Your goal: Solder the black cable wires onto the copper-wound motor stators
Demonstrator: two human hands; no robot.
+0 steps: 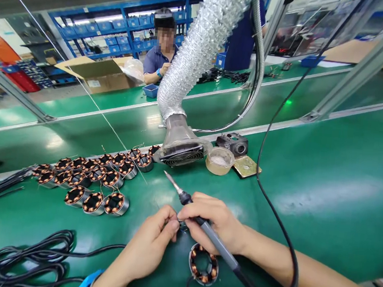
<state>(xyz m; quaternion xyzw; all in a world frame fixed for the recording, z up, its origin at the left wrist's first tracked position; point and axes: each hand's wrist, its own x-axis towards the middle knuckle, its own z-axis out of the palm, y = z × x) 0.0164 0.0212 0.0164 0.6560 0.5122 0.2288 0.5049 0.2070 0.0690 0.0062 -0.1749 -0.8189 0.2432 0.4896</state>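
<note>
My right hand [213, 219] is closed around a soldering iron [216, 241], whose tip points up and left above the green bench. Its thumb and fingertips almost meet those of my left hand [156, 238], which is pinched on the end of a thin wire [183, 226], mostly hidden by the fingers. Just below my right hand lies a copper-wound stator ring [203, 264], with a short lead at its lower left. A black cable [101, 249] runs in from the left and passes behind my left wrist.
Several stators [94, 202] stand at the left, with coiled black cables [34, 259] nearer. A fume extractor [185, 154], round tub [220, 160] and sponge holder [245, 167] sit ahead. The iron's cord [277, 220] loops over my right forearm. A person [158, 60] sits across the bench.
</note>
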